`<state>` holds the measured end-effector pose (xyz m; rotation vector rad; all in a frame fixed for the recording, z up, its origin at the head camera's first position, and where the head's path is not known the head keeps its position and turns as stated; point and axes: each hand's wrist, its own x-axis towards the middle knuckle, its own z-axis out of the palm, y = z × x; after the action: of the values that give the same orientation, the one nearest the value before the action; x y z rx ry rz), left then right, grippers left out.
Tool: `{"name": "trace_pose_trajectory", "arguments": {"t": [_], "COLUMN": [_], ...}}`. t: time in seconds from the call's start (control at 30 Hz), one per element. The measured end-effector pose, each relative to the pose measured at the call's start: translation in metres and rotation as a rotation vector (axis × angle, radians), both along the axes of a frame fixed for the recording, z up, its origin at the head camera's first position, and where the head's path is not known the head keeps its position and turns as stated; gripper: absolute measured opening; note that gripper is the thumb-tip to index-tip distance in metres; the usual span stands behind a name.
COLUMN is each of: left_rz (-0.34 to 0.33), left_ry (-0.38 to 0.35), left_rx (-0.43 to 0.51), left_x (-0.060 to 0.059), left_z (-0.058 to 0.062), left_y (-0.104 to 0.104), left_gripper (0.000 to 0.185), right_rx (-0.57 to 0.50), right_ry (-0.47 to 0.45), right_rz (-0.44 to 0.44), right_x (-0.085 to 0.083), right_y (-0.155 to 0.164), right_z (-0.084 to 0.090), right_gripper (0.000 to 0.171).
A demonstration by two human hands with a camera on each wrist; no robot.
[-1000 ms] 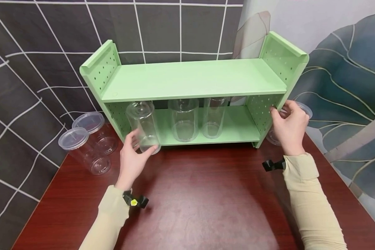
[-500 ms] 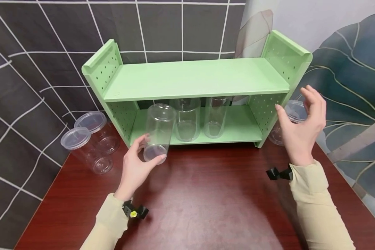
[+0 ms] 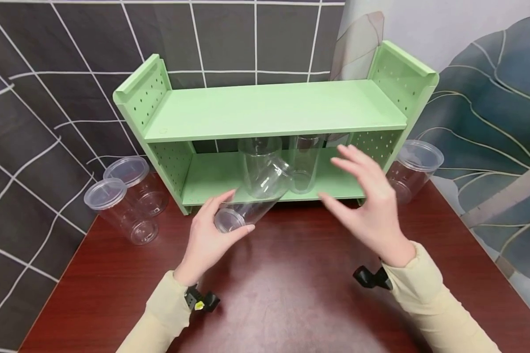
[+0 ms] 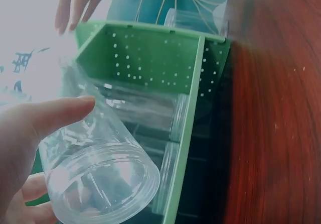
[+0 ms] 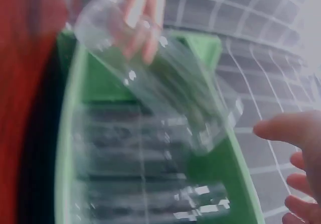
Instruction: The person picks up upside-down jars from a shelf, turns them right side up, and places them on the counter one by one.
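Left hand [image 3: 212, 240] grips a clear, apparently lidless jar [image 3: 256, 196], tilted before the green shelf [image 3: 269, 113]; right hand [image 3: 366, 206] spread, empty.

The upper shelf [image 3: 274, 110] hides the tops of two shelved jars [image 3: 258, 164].

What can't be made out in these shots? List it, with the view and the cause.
- Shelf, head view: the tops of the two jars on its lower level are hidden by the upper board.
- Jar in the left hand: clear plastic, so whether its far end has a lid is unclear.
- Right wrist view: motion blur smears everything; the jars in the shelf can't be counted.
- Right hand: blurred in the head view, cut by the edge in its wrist view.
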<state>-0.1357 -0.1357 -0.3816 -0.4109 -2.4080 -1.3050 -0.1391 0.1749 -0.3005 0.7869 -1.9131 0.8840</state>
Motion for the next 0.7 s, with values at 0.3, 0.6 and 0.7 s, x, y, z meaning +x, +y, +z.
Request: {"name": "trace_pose_trajectory", "arguments": {"t": [0.3,0.6,0.7], "left_rz": [-0.071,-0.150,-0.171], "left_ry": [0.069,0.124,0.156], "left_rx": [-0.074,-0.118,-0.127], "left_x": [0.008,0.014,0.016], "left_z": [0.003,0.002,0.003], "left_y": [0.017,0.030,0.033], "left_gripper": [0.075,0.071,0.070], "right_rx": [0.337,0.499,0.530], "right_ry": [-0.157,-0.316,-0.362], "right_rz": [0.132,0.098,0.084], "right_x": [-0.002,-0.001,-0.001], "right_y": [-0.013,-0.018,-0.019], "right_z": [-0.035,-0.061,-0.066], "right_gripper": [0.077,0.084,0.086]}}
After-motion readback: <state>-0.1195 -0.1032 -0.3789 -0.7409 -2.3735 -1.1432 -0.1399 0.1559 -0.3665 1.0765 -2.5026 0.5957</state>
